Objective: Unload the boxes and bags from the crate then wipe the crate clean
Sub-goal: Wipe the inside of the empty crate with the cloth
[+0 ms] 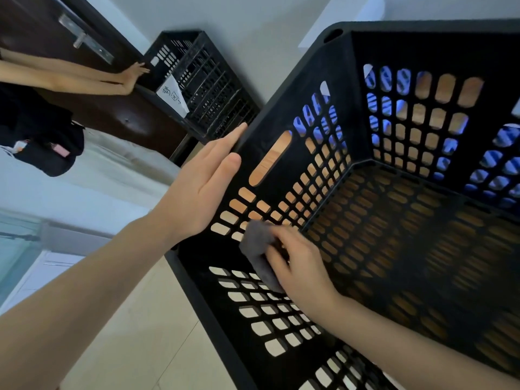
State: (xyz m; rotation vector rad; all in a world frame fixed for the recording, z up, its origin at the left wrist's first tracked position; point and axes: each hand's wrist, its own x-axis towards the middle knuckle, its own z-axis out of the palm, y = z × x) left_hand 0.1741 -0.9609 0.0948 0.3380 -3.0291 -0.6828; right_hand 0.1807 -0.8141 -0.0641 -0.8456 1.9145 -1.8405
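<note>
A large black perforated plastic crate point(334, 88) fills the right of the head view, with nothing inside it. My left hand point(202, 181) lies flat with straight fingers against the outside of the crate's left wall, beside the handle slot. My right hand point(298, 266) is inside the crate at its near-left corner, gripping a folded grey cloth point(257, 246) and pressing it against the inner wall. Blue striped material shows through the holes of the far walls.
A second black crate point(208, 80) with a white paper in it stands at the back by a dark wooden door. Another person's arm point(84, 77) reaches to that crate. A black bag point(47, 147) lies at left on the pale floor.
</note>
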